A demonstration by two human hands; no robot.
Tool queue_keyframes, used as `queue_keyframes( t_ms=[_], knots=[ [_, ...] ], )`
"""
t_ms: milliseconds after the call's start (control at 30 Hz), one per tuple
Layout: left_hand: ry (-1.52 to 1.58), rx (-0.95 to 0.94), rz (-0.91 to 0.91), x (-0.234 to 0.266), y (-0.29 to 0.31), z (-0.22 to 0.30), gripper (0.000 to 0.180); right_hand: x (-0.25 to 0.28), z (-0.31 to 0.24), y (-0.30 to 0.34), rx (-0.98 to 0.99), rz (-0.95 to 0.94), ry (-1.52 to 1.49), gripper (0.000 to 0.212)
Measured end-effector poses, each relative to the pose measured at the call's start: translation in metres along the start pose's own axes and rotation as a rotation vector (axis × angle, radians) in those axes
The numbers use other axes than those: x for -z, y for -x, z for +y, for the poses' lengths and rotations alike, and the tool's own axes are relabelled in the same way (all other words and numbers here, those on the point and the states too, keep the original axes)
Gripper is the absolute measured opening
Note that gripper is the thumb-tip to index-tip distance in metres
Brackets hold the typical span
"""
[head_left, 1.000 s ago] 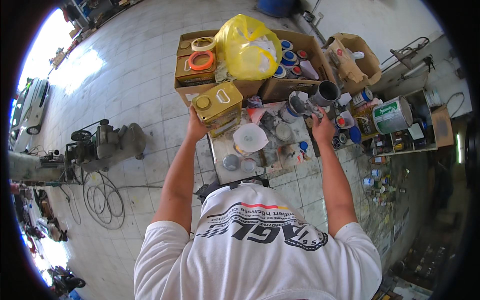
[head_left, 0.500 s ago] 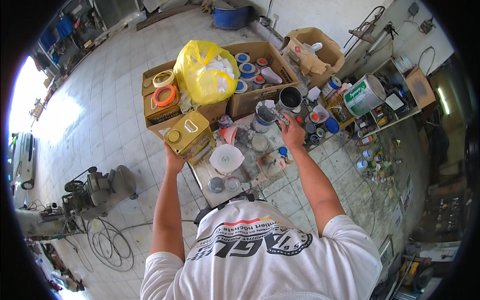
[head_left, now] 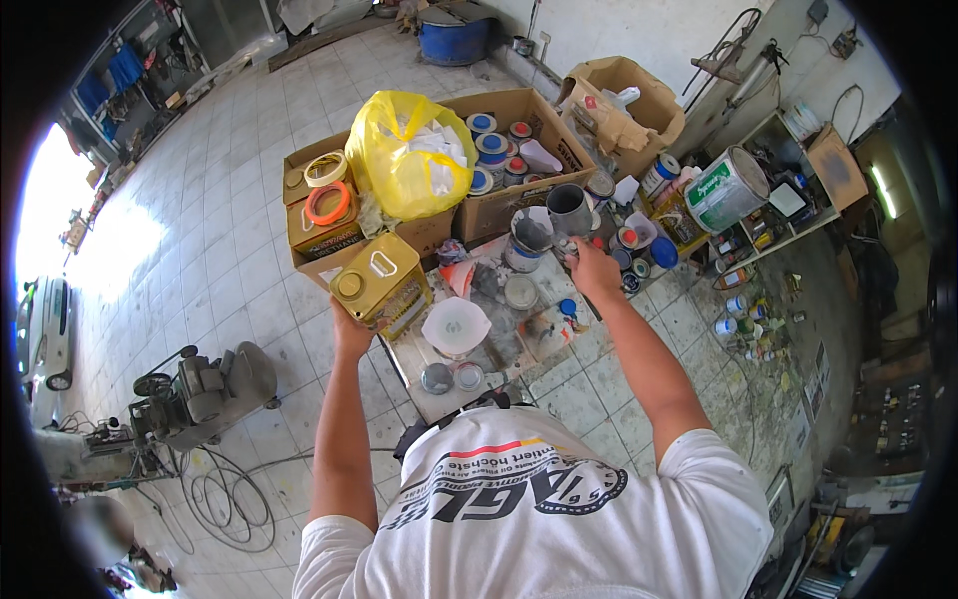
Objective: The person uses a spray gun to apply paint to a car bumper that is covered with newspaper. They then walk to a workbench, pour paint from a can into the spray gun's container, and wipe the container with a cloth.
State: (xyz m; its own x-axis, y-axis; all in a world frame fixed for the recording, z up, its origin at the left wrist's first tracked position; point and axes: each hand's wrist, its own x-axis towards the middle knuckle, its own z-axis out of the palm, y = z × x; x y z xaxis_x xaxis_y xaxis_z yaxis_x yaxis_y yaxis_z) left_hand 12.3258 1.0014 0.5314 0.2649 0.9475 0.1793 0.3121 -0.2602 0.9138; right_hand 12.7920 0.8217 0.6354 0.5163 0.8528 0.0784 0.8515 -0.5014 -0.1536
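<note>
My left hand (head_left: 351, 329) is closed round the lower side of a gold rectangular tin (head_left: 379, 285), which tilts with its round cap and pale handle uppermost. My right hand (head_left: 597, 272) is closed round the metal body of what looks like a spray gun, whose open dark grey cup (head_left: 569, 212) sits above the fingers. Just left of that cup stands an open can (head_left: 529, 240) with a dark inside. A translucent white plastic tub (head_left: 456, 326) rests on the stained worktop (head_left: 419, 374) between my arms. Two round lids (head_left: 436, 378) lie in front of it.
Behind the worktop are a cardboard box (head_left: 534, 108) of paint cans, a yellow plastic bag (head_left: 389, 120) and tape rolls (head_left: 327, 202). A large paint can (head_left: 726, 192) stands by the shelf at right. A compressor (head_left: 205, 394) and coiled hose (head_left: 232, 499) are at left.
The cup in my right hand has tipped, and that hand has shifted slightly right. The gold tin has moved a little lower and to the right. A blurred shape has appeared at lower left.
</note>
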Motion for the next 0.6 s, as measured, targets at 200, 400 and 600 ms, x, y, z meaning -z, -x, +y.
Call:
queue_keyframes(
  t_ms=[200, 400, 600],
  knots=[
    [0.068, 0.016, 0.006, 0.005, -0.001, -0.004, 0.110, 0.015, 0.006, -0.014, 0.028, -0.255, 0.297, 0.038],
    [0.084, 0.057, -0.015, 0.001, 0.000, 0.009, 0.112, -0.013, 0.019, -0.024, 0.100, -0.324, 0.437, 0.033],
    [0.067, -0.033, 0.033, 0.006, -0.002, -0.008, 0.120, -0.033, -0.001, -0.044, 0.178, -0.351, 0.612, 0.028]
  ],
)
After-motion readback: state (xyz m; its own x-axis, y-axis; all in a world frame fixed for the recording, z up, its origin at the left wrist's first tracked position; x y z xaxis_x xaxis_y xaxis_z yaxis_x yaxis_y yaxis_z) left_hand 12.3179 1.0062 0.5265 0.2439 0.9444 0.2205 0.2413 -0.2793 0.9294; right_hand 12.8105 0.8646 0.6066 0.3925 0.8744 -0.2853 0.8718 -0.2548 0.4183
